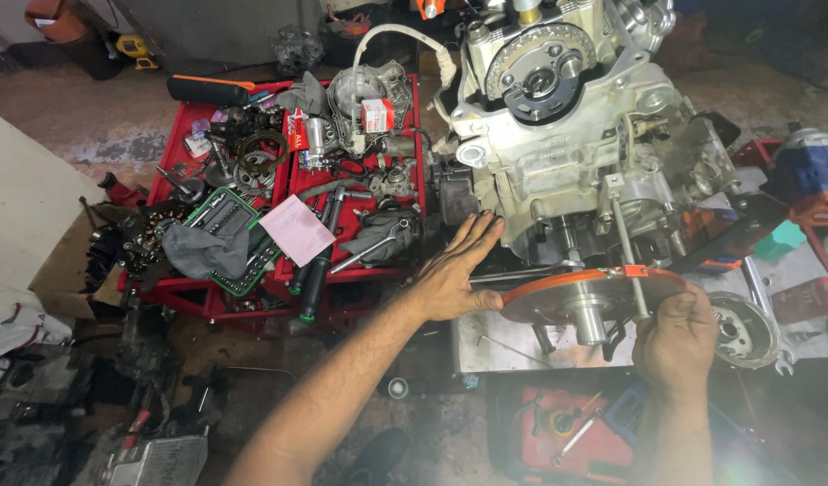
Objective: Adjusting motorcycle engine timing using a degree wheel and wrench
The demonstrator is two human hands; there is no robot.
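My right hand (675, 337), low and right of centre in the frame, is closed in a fist around the lower end of a thin steel rod tool (630, 261) that rises toward the engine. Just left of it my left hand (454, 274) lies open and flat, fingers stretched together, its palm edge pressed against the rim of the orange disc (558, 292). To do this well, I judge I should keep the disc level with the flat hand while the fist holds the rod steady and in line, so nothing binds or slips; steady even pressure beats force here. The disc is round, orange on its upper face, with a short bright metal hub (590, 322) hanging beneath its centre, and it sits at the underside of the engine, over the steel bench plate (495, 346). The engine (576, 135) itself fills the upper centre right: pale grey cast metal, grimy, with a toothed sprocket (538, 67) exposed at its top. Farther off, in the upper left, a red tool tray (198, 301) holds loose parts, a green socket holder (223, 211), a grey rag (202, 247) and a pink slip of paper (297, 229).
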